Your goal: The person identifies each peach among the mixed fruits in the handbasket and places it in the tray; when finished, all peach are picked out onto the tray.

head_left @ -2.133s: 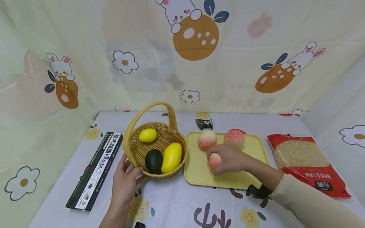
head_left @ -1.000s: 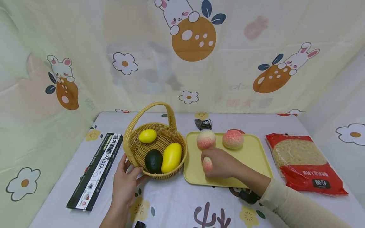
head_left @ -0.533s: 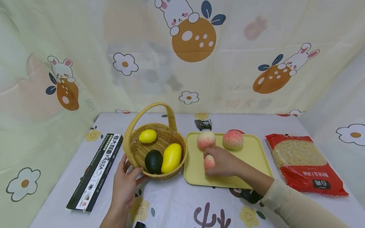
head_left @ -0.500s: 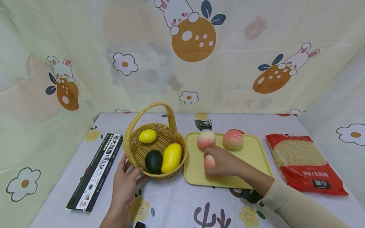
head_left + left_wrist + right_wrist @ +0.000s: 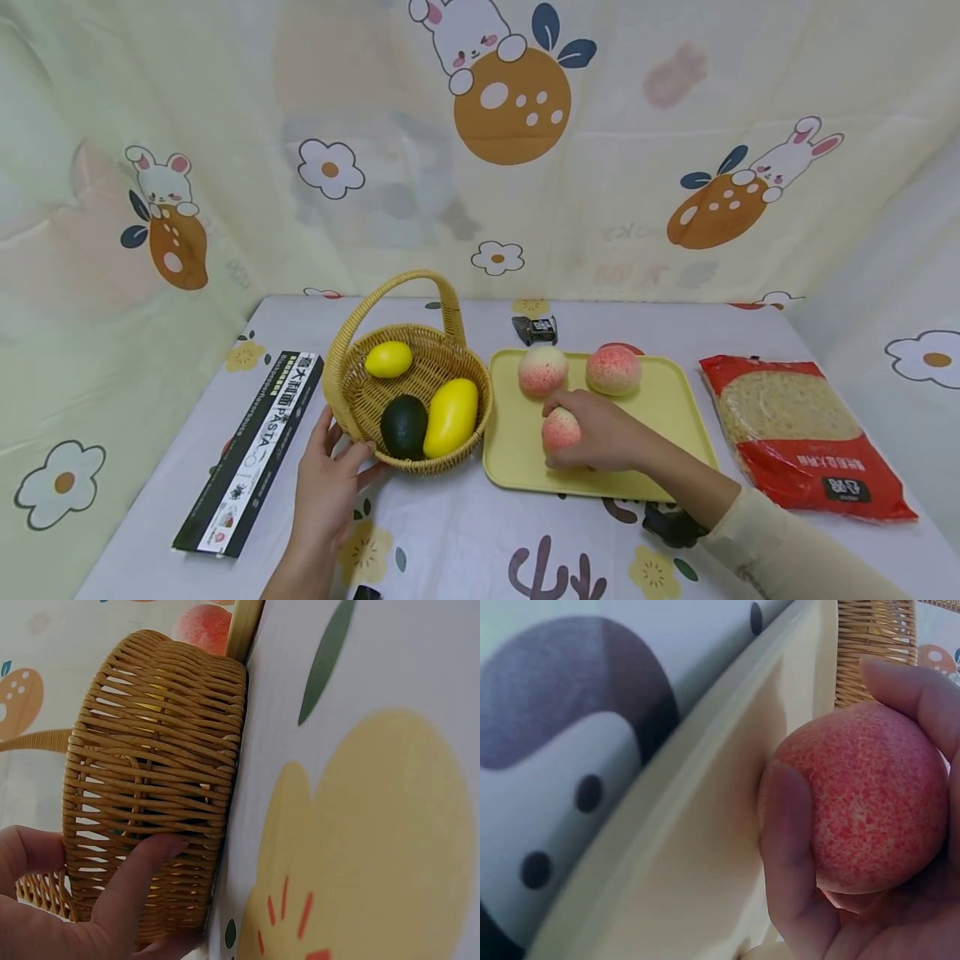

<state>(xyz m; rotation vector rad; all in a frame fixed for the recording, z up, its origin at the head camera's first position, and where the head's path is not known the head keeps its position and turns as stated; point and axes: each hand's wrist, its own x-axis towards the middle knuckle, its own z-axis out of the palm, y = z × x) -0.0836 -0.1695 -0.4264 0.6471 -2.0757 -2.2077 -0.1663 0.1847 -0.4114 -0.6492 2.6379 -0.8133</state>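
Observation:
In the head view my left hand (image 5: 327,483) holds the near-left side of a wicker basket (image 5: 427,354); the left wrist view shows the thumb (image 5: 139,881) pressed against its woven wall. Inside the basket lie a lemon (image 5: 389,359), a dark avocado (image 5: 404,427) and a yellow mango (image 5: 452,418). Over the near part of a yellow tray (image 5: 517,458), my right hand (image 5: 611,429) grips a speckled pink peach (image 5: 562,431), its fingers and thumb curled round it. Two more peaches, one paler (image 5: 543,372) and one pinker (image 5: 613,370), sit at the tray's far side.
A long black-and-white pasta box (image 5: 251,450) lies left of the basket. A red bag of pasta (image 5: 810,433) is right of the tray. Behind the tray is a small black packet-like item (image 5: 536,330). A patterned curtain (image 5: 420,225) hangs behind the table.
My right hand, gripping the peach, first shifted left over the tray, then came slightly back to the right. My left hand and the basket have stayed in place.

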